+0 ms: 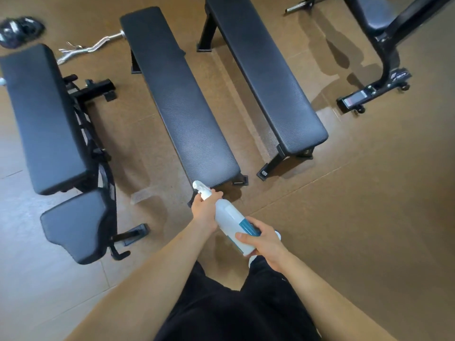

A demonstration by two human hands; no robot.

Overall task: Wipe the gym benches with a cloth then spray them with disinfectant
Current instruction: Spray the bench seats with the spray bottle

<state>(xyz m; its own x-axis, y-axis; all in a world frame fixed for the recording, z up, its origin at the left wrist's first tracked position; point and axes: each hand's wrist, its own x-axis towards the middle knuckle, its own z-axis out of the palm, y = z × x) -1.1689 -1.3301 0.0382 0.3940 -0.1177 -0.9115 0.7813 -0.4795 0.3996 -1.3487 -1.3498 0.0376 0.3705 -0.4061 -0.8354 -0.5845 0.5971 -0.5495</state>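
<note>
We are facing three benches [46, 114] lying side by side on the floor [357, 217]. We are holding the bottle [227, 215] tilted, its nozzle just at the near end of the middle bench [182, 99], left hand [204, 212] curling round its neck, right hand [264, 244] gripping its base.
</note>
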